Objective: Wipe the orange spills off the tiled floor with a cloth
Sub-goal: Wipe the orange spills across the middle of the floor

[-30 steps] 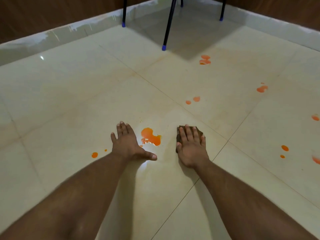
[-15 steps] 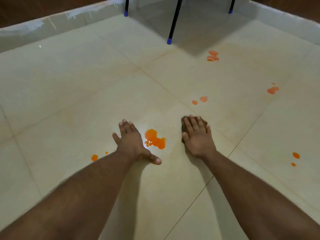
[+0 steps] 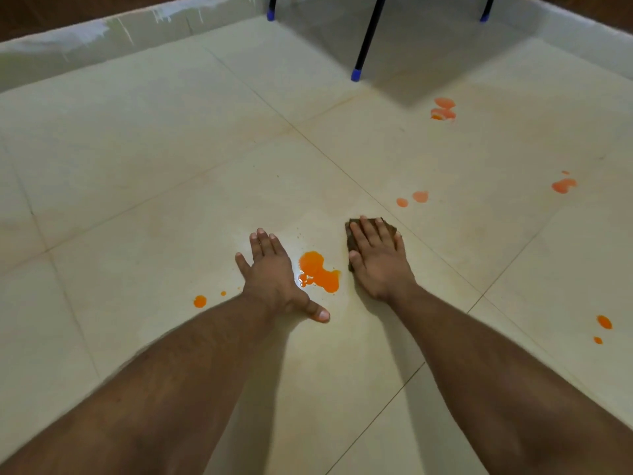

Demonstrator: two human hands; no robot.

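Note:
A bright orange puddle [image 3: 318,272] lies on the cream tiled floor [image 3: 171,166], between my two hands. My left hand [image 3: 274,272] lies flat on the tile just left of the puddle, fingers straight. My right hand [image 3: 376,258] presses flat on a dark brown cloth [image 3: 352,231], which sits just right of the puddle and shows only at its far and left edges. Smaller orange spots lie further off: a drop [image 3: 199,301] to the left, a pair [image 3: 412,199] beyond the cloth, a blotch [image 3: 443,109] further back, and spots at the right [image 3: 563,185] [image 3: 604,321].
Black chair legs with blue feet [image 3: 356,75] stand at the back, over a shadowed patch of floor. A pale skirting tile [image 3: 85,36] runs along the wooden wall behind. Grout lines cross the floor diagonally.
Both hands stay planted where they were on the floor. The view has shifted slightly, so the spills and chair legs sit a bit differently in frame.

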